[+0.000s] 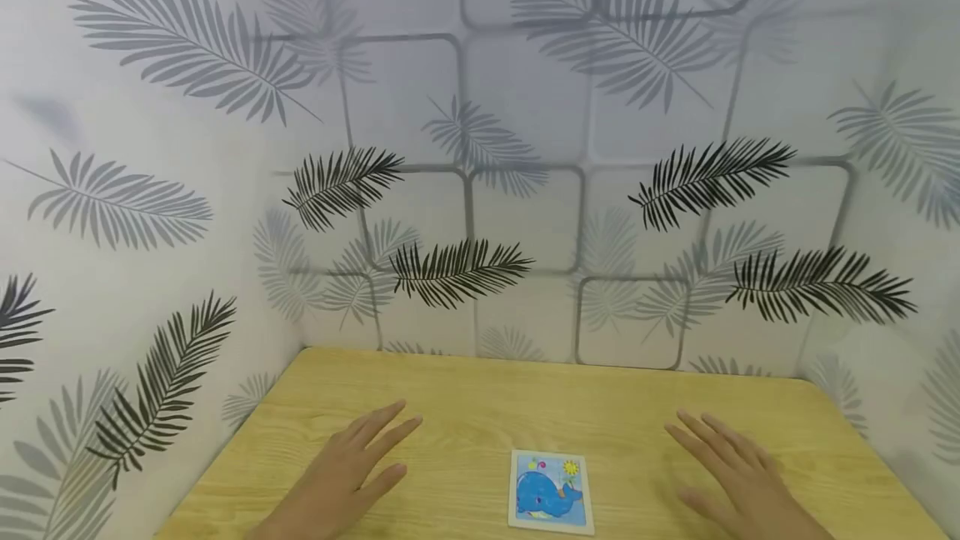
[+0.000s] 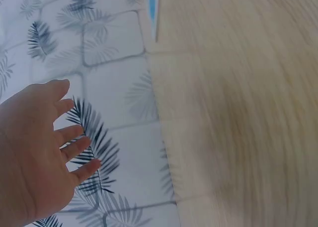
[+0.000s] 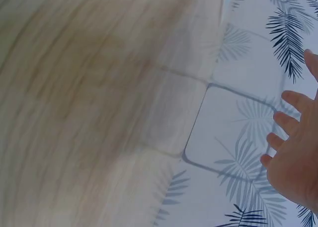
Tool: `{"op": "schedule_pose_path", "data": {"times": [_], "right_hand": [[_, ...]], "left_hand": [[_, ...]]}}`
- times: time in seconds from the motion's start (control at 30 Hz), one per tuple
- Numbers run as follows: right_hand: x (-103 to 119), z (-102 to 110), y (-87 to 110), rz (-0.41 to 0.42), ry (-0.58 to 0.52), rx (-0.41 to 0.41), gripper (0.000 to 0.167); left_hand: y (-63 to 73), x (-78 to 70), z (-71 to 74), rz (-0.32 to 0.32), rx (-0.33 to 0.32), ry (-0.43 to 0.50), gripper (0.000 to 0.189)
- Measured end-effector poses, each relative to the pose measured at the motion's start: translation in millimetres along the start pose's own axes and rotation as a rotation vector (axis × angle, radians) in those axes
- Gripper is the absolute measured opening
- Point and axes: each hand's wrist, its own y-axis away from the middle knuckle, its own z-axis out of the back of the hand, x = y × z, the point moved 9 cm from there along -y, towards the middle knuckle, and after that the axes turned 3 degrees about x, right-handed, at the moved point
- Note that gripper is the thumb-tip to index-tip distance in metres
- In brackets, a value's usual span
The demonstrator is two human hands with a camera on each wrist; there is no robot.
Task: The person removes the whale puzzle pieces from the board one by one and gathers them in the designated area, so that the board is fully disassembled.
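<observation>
A square picture puzzle (image 1: 550,492) with a blue whale and a yellow sun in a pale frame lies flat on the wooden table (image 1: 465,407), near its front. To its left, my left hand (image 1: 348,469) hovers with fingers spread and nothing in it. My right hand (image 1: 738,473) is held the same way on the other side, bare of any object. In the left wrist view the left hand (image 2: 44,147) shows its loosely extended fingers, and a thin edge of the puzzle (image 2: 153,11) appears at the top. The right hand (image 3: 295,137) shows relaxed fingers in the right wrist view.
Behind the table rises a wall (image 1: 525,215) with printed leaves and rounded grey squares. Leaf-patterned side walls stand at the left (image 1: 112,273) and right (image 1: 885,357), bordering the table's edges.
</observation>
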Motion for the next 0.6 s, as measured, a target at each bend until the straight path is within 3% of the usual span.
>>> {"op": "schedule_pose_path", "data": {"times": [0.07,0.17,0.3,0.47,0.6], "right_hand": [[5,1,-5.4,-0.017,-0.153,0.034,0.070],[12,-7,-14.1,-0.107,-0.369,0.168,0.062],[20,-20,-26.6,-0.209,-0.595,0.318,0.054],[35,-30,-51.0,-0.157,-0.810,0.337,0.047],[44,-48,-66.6,-0.168,-0.861,0.380,0.045]], "left_hand": [[-4.3,-4.1,-4.6,0.039,0.048,0.113,0.051],[-9.6,-11.1,-14.5,0.105,0.146,0.265,0.048],[-21.3,-31.5,-31.5,0.104,0.255,0.445,0.044],[-37.4,-59.1,-57.4,0.054,0.307,0.574,0.041],[-41.9,-69.5,-82.3,0.074,0.378,0.607,0.038]]}}
